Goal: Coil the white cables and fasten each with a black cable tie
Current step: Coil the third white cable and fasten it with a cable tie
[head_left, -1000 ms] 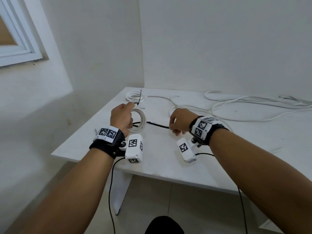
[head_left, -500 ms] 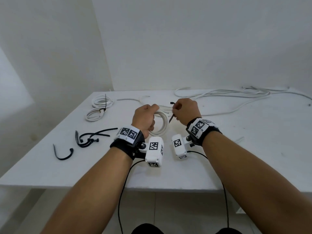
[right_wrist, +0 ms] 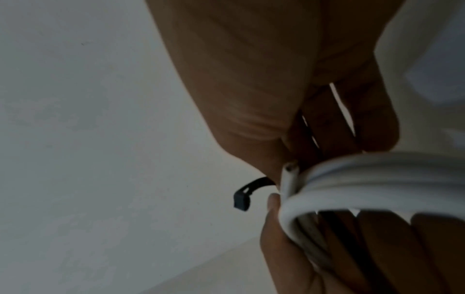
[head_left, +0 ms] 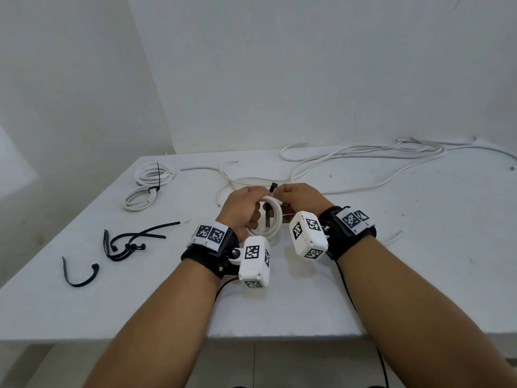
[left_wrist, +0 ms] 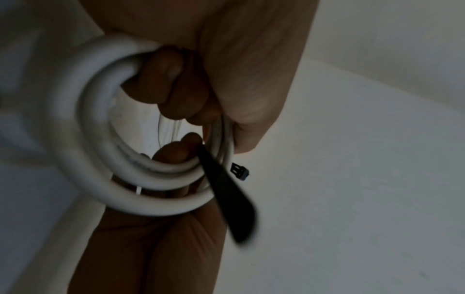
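My left hand (head_left: 242, 206) grips a small coil of white cable (head_left: 275, 222) just above the white table (head_left: 391, 247), fingers (left_wrist: 171, 83) curled through the loop. My right hand (head_left: 301, 198) meets it at the top of the coil and pinches a black cable tie (head_left: 273, 187) near its head. The tie's head (right_wrist: 241, 201) sticks out past the cable, and its strap (left_wrist: 231, 199) hangs down through the coil (left_wrist: 100, 159). A cut cable end (right_wrist: 289, 175) shows at the right thumb.
Two tied white coils (head_left: 152, 175) (head_left: 140, 198) lie at the back left. Spare black ties (head_left: 131, 242) (head_left: 81, 273) lie left of my hands. Loose white cables (head_left: 363, 158) sprawl along the back right by the wall. The table's front edge (head_left: 167, 336) is close to me.
The right hand has moved in against the left at the top of the coil. The tie, earlier stretched between the hands, now hangs through the loop. The head view swung right.
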Demonstrator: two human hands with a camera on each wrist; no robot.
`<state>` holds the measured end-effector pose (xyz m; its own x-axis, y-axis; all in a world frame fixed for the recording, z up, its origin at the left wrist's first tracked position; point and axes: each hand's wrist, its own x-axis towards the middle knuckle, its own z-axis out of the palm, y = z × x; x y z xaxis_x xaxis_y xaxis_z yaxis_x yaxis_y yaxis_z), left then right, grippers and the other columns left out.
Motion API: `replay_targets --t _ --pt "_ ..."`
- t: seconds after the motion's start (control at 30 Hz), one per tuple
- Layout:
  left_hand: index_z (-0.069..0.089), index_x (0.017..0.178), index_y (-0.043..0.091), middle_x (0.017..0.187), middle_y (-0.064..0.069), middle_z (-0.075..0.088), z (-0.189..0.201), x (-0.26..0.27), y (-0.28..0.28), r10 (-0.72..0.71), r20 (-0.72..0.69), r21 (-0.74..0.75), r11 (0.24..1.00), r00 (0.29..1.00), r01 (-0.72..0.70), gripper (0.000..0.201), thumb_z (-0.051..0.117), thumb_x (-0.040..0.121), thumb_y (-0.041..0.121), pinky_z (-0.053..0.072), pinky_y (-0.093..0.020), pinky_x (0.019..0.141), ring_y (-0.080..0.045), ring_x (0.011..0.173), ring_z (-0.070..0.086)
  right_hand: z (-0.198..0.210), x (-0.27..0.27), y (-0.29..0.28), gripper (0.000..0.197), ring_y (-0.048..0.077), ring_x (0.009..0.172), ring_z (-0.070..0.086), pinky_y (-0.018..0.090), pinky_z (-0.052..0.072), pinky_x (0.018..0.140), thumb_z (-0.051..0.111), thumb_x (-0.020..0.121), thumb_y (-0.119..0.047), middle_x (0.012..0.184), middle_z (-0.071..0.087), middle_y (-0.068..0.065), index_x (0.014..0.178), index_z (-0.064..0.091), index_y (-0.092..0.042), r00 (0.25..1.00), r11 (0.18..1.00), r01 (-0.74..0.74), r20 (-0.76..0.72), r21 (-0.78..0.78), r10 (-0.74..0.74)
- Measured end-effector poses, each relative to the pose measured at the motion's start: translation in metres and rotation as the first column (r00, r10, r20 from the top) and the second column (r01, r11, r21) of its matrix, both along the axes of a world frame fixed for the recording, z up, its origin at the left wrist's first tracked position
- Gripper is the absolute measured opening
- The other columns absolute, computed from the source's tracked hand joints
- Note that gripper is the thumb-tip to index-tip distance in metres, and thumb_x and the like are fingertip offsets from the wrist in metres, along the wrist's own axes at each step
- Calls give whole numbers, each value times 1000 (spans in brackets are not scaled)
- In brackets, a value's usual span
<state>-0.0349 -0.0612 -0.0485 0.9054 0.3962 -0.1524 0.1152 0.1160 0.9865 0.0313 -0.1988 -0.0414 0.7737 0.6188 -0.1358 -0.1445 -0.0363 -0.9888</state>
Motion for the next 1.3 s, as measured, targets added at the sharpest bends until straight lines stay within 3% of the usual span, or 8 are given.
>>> replay_targets --t 0.2,0.33,0.5,0.6,0.8,1.03,1.17,1.3 --pt "67 86 16 47 7 32 -3 -3 5 -52 14 21 998 999 52 8 63 93 18 17 -18 39 -8 38 22 -7 5 -1 30 23 61 69 36 58 73 66 90 -4 67 69 12 61 71 -11 997 997 -76 26 -5 76" --pt "71 84 17 49 6 31 -5 -3 11 -86 22 58 995 996 85 9 66 91 17 18 -18 39 -9 39 20 -7 4 1 14 39 89 63 56 47 101 69 88 -8 94 67 29 88 72 6 994 994 -98 50 -51 100" --pt "67 80 12 49 4 32 -1 -3 17 0 58 12 1000 998 -1 10 68 89 17 19 -18 39 -9 37 22 -5 4 7 18 38 95 65 60 46 102 56 93 2 95 70 22 90 73 -4 992 996 -91 87 -7 92" --pt "59 67 13 44 3 33 1 -3 22 167 74 -38 986 983 -164 23 68 87 18 23 -21 42 -13 35 27 -3 -1 10 25 22 95 69 48 55 95 63 90 -7 101 74 5 114 66 -14 946 994 -94 307 -49 104" --pt "60 70 9 39 4 43 3 -7 28 328 53 -106 941 943 -321 21 66 87 20 33 -15 38 -15 33 40 -2 -12 11 55 3 130 39 11 32 96 84 75 -23 145 40 -12 121 58 -40 534 925 -43 774 -378 341" --pt "63 72 8 46 0 43 -2 -2 13 324 75 -135 940 943 -313 14 66 85 14 31 -17 38 -16 34 36 -10 -10 19 21 13 114 45 31 38 101 82 75 -24 117 53 -9 93 74 -32 443 973 33 876 -230 192" --pt "60 69 11 46 2 46 -8 3 15 329 109 -36 944 938 -327 19 65 86 16 27 -20 39 -16 41 32 -10 -7 23 8 8 101 56 16 40 85 79 81 -21 110 60 -7 88 76 -21 404 994 72 914 -77 41" --pt "63 66 15 42 11 47 -7 1 11 248 155 142 952 956 -270 22 65 88 18 28 -21 41 -13 41 35 -5 -2 18 4 2 89 65 16 49 71 76 84 -17 114 68 -10 86 75 -13 504 967 219 834 127 -223"
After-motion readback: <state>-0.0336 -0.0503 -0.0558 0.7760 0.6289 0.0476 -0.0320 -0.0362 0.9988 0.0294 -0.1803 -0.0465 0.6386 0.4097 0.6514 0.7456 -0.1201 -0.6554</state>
